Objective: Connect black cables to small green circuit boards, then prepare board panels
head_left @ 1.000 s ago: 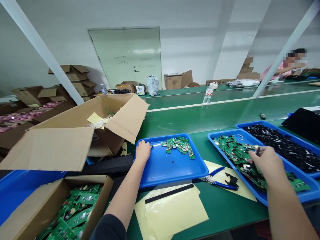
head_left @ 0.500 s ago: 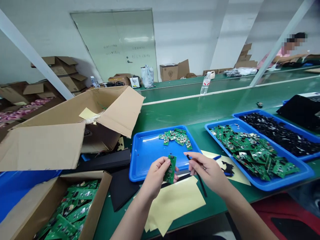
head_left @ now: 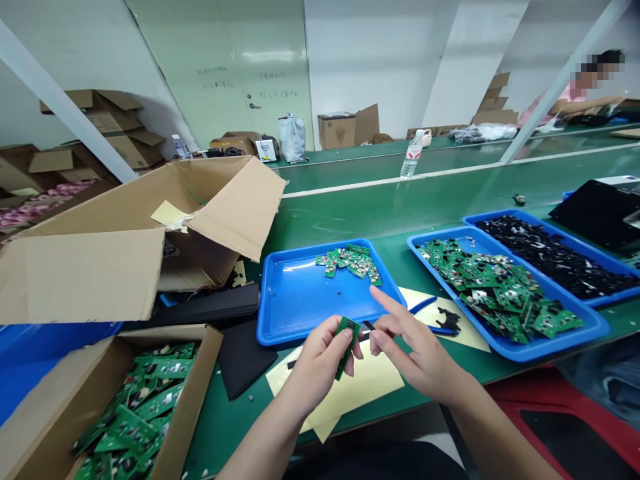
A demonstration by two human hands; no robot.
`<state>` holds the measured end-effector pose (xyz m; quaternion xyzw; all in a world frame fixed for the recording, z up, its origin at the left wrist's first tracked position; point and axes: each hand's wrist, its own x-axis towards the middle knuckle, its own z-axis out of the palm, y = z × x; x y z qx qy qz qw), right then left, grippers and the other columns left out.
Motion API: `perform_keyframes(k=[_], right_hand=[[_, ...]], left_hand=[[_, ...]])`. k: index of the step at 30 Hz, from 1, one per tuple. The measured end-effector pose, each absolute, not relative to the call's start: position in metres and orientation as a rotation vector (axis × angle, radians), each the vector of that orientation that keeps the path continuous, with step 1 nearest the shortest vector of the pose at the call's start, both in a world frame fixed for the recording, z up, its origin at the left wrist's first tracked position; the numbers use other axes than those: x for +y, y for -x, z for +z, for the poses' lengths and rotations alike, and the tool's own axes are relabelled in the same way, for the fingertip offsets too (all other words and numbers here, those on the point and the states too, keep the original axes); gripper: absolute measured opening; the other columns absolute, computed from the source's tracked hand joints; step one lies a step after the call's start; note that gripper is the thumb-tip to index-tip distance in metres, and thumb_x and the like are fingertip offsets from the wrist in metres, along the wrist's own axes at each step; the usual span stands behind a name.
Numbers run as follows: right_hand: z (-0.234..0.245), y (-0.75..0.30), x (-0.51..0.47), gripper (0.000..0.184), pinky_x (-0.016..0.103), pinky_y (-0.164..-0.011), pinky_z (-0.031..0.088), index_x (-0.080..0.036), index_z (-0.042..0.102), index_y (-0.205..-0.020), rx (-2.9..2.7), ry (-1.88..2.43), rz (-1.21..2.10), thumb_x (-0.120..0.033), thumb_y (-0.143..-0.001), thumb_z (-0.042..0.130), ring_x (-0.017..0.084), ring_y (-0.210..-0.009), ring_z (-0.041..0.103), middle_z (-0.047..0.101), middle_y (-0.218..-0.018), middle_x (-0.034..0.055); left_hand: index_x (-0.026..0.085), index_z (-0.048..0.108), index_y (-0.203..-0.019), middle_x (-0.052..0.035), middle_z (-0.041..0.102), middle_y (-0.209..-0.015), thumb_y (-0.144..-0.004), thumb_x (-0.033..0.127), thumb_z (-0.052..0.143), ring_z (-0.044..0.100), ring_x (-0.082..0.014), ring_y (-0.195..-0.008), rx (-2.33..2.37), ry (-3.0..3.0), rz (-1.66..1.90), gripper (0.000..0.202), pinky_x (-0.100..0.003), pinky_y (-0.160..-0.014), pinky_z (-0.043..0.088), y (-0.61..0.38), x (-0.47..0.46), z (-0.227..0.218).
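Observation:
A green circuit board [head_left: 349, 343] is pinched between the thumb and fingers of my left hand [head_left: 327, 347], tilted over the bench. Just to its right, my right hand [head_left: 407, 340] grips a thin black strip [head_left: 369, 326] between thumb and fingers, its index finger stretched out. The strip's tip points at the board; whether they touch I cannot tell, and much of the strip is hidden. Under both hands lie yellow paper sheets [head_left: 363, 393]. Beyond them, a blue tray [head_left: 295, 303] holds several circuit boards [head_left: 350, 259] at its far right.
To the right stand a tray heaped with boards [head_left: 500, 287] and a tray of small black parts [head_left: 555, 253]. Blue-handled pliers [head_left: 425, 305] lie near a black plastic part [head_left: 448, 321]. Cardboard boxes [head_left: 213, 333] crowd the left. A water bottle [head_left: 411, 157] and a seated person [head_left: 575, 100] are farther back.
The view has tilted slightly downward. My right hand has drawn closer to the board, bringing the black strip's end to its edge, and its index finger has straightened. The board has turned in my left hand.

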<state>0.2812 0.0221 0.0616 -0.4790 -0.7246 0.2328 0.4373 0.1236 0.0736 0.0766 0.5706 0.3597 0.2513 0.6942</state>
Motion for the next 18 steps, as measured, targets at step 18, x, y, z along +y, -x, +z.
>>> perform_keyframes(k=[18], right_hand=[[0.062,-0.282,0.025,0.057,0.025,-0.053,0.043,-0.015,0.013,-0.138,-2.099,1.133,0.202,-0.012,-0.086,0.035,0.012,-0.056,0.052,0.057,-0.065,-0.001]], left_hand=[[0.012,0.056,-0.08,-0.0002,0.056,-0.053,-0.08,0.03,0.044,0.055,-0.0105,-0.047,0.748,-1.133,0.495,0.021,-0.021,-0.048,0.046,-0.128,0.063,0.087]])
